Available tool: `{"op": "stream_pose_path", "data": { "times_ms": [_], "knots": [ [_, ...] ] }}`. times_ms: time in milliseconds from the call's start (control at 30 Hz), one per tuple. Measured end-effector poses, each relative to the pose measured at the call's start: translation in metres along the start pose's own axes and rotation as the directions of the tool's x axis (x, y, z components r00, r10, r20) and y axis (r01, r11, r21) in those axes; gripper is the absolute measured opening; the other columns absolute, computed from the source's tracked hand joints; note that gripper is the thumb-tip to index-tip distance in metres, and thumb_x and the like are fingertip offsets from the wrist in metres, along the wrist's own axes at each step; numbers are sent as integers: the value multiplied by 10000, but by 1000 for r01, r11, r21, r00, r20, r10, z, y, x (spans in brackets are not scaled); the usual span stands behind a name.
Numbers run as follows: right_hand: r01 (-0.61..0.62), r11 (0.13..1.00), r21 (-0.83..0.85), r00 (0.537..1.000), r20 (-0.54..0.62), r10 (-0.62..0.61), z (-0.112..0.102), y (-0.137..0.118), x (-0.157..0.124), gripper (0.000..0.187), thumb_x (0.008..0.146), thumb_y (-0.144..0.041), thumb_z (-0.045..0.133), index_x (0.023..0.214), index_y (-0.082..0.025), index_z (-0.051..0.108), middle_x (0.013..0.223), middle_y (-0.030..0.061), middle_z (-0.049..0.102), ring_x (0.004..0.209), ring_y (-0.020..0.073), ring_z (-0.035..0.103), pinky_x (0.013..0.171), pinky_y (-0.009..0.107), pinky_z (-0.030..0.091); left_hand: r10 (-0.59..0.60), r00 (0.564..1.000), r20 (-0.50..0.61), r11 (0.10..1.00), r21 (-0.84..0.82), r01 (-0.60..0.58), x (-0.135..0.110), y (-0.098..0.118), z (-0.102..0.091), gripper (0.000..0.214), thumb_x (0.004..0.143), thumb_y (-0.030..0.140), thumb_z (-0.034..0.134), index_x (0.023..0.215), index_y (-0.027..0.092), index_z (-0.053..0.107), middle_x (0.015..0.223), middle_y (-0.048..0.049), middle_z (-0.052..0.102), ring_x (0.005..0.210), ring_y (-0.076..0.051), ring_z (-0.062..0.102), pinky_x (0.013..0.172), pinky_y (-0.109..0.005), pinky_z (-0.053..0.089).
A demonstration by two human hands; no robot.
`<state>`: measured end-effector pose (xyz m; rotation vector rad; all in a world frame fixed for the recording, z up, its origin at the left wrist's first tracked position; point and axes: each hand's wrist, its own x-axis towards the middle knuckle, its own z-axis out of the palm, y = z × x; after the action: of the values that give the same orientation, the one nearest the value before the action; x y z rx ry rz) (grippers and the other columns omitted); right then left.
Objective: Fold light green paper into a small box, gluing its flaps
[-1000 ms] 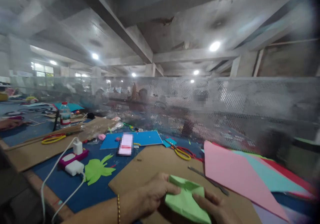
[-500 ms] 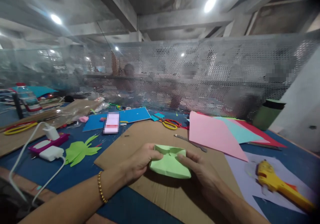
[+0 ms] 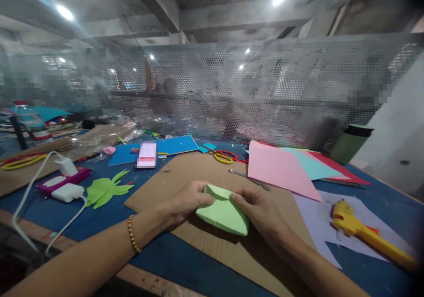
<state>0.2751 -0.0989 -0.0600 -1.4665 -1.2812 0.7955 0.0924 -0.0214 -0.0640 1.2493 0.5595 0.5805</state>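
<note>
A folded light-green paper piece (image 3: 222, 211) is held just above a brown cardboard sheet (image 3: 232, 253) on the blue table. My left hand (image 3: 183, 202), with a bead bracelet on its wrist, pinches the paper's left edge with closed fingers. From the other side, my right hand (image 3: 261, 211) grips the right edge, thumb on top. The paper tilts, its near corner lower.
Yellow-handled scissors (image 3: 222, 157) and a metal tool (image 3: 248, 178) lie beyond the cardboard. Pink, teal and red paper sheets (image 3: 281, 169) lie right, a yellow glue gun (image 3: 361, 233) further right. A green paper cutout (image 3: 104, 190), white chargers (image 3: 68, 192), a water bottle (image 3: 31, 122) lie left. A mesh screen (image 3: 265, 89) stands behind.
The camera tipped down from the ceiling to the table. Both hands kept hold of the green paper and folded its open top flaps down flat.
</note>
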Motion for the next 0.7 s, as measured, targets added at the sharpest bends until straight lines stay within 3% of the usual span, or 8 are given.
{"op": "stream_pose_path", "data": {
  "times_ms": [200, 333, 533, 700],
  "knots": [
    [120, 976, -180, 990, -53, -131, 2, -5, -1, 303, 753, -463, 626, 678, -177, 695, 592, 5, 602, 554, 148, 489, 510, 264, 341, 17, 997, 74, 999, -35, -15, -3, 3, -3, 421, 616, 290, 837, 959, 102, 680, 834, -70, 700, 669, -138, 632, 626, -227, 465],
    [173, 957, -234, 980, -56, -191, 3, -6, -3, 294, 765, -449, 606, 704, -177, 696, 600, 10, 617, 550, 155, 501, 515, 269, 358, 56, 997, 61, 998, -35, -54, 0, 0, -5, 515, 602, 371, 874, 984, 91, 673, 869, -80, 694, 699, -138, 631, 664, -233, 470],
    [253, 940, -228, 962, -41, -270, 2, -8, -6, 265, 800, -420, 594, 755, -181, 700, 660, 16, 642, 603, 157, 528, 545, 263, 388, 98, 993, -60, 994, 56, -94, 4, -2, -3, 314, 648, 305, 788, 863, 110, 668, 751, -32, 661, 601, -121, 585, 572, -225, 435],
    [270, 954, -130, 961, -18, -275, 0, 1, -3, 354, 788, -474, 635, 923, -157, 715, 738, 46, 687, 632, 175, 591, 551, 272, 459, 222, 967, -125, 963, 185, -197, -3, 5, 3, 254, 744, 306, 722, 921, 128, 683, 782, -21, 655, 648, -120, 565, 589, -218, 408]
  ]
}}
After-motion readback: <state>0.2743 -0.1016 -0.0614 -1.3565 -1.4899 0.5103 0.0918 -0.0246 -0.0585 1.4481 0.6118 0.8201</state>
